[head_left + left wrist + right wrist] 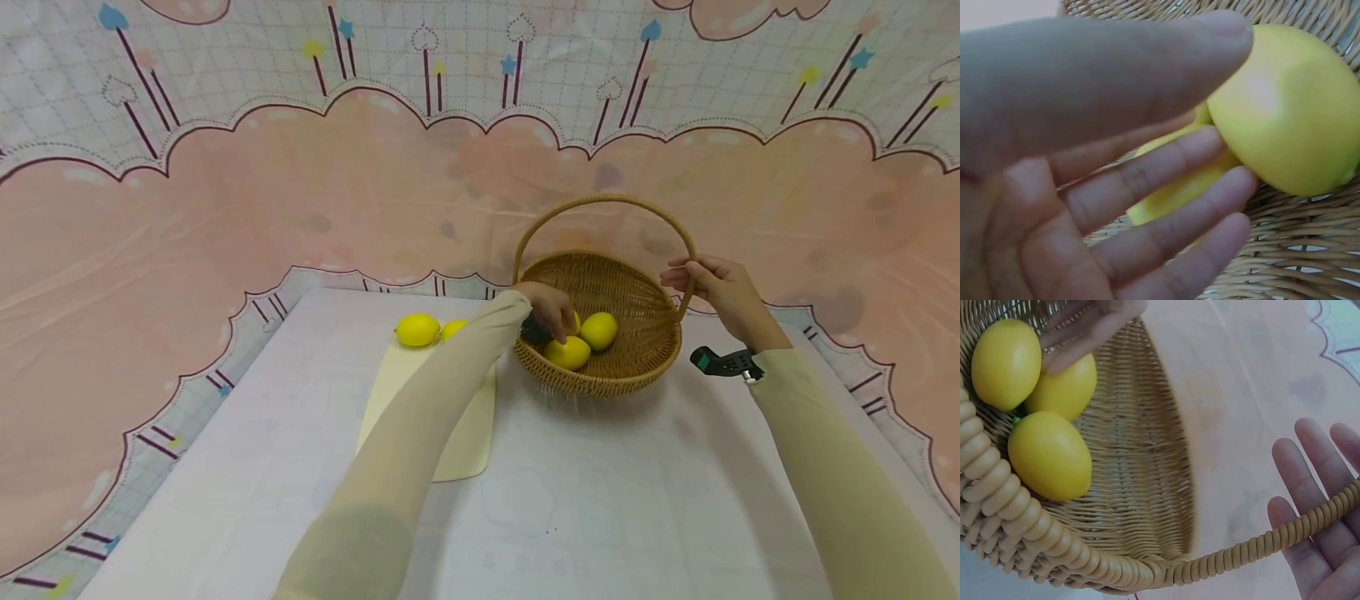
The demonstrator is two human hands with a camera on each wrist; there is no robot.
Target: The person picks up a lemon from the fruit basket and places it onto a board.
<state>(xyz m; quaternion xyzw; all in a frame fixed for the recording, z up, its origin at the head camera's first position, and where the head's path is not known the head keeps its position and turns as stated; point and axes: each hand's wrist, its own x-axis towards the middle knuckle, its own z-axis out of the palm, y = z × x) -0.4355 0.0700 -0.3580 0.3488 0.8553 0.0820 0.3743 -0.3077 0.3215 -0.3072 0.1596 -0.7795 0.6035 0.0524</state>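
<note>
Where the left hand (551, 307) dips, head view: inside the basket (630, 292), with the front lemon (567, 353) just on its near side, long axis roughly side to side; the right hand (723, 292) is farther from it, at the handle (611, 198).
Counter (675, 475), head view: two more lemons (417, 330) at the far end of a pale board (468, 454).
Lemon (1288, 109) past the thumb (1116, 81), left wrist view: fingers (1175, 225) long, slightly parted, curled round nothing; whether they touch it I can't tell.
Handle, right wrist view: it crosses straight, spread fingers that don't wrap it.
Back lemon (1069, 394), right wrist view: mostly in sight, though the head view nearly hides it.
</note>
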